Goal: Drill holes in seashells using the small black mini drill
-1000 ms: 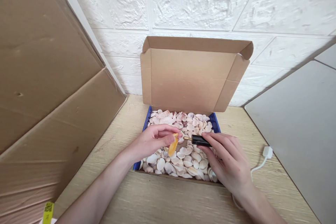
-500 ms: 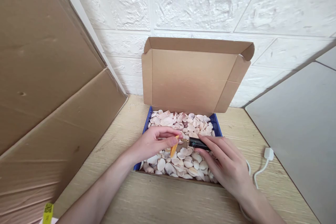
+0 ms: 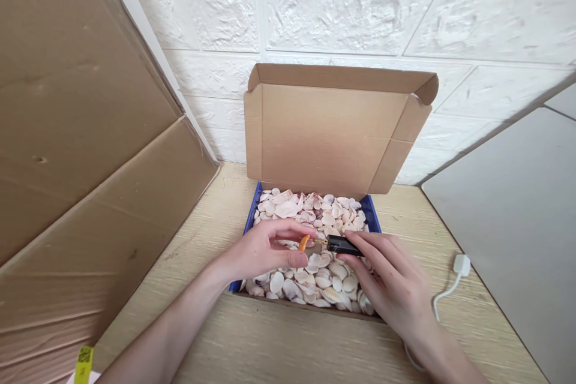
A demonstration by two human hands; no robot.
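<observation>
My left hand (image 3: 265, 249) pinches a small curved orange shell (image 3: 303, 243) between thumb and fingers, above the middle of the box. My right hand (image 3: 391, 270) is closed round a black mini electric drill (image 3: 344, 245), held almost level. Its thin brass-coloured tip (image 3: 322, 242) points left at the orange shell; whether the two touch I cannot tell. Beneath both hands, white and pinkish seashells (image 3: 310, 288) fill the blue-sided cardboard box (image 3: 370, 213), and my hands hide some of them.
The box's lid (image 3: 330, 132) stands up against the white brick wall (image 3: 351, 9). Tall cardboard (image 3: 90, 132) rises on the left, and a pale panel (image 3: 508, 210) on the right. A white plug with cable (image 3: 461, 264) lies on the wooden table (image 3: 270, 342) by my right hand.
The orange shell has turned and now shows a narrower, curved edge. My left thumb has shifted lower, and the drill has moved slightly right.
</observation>
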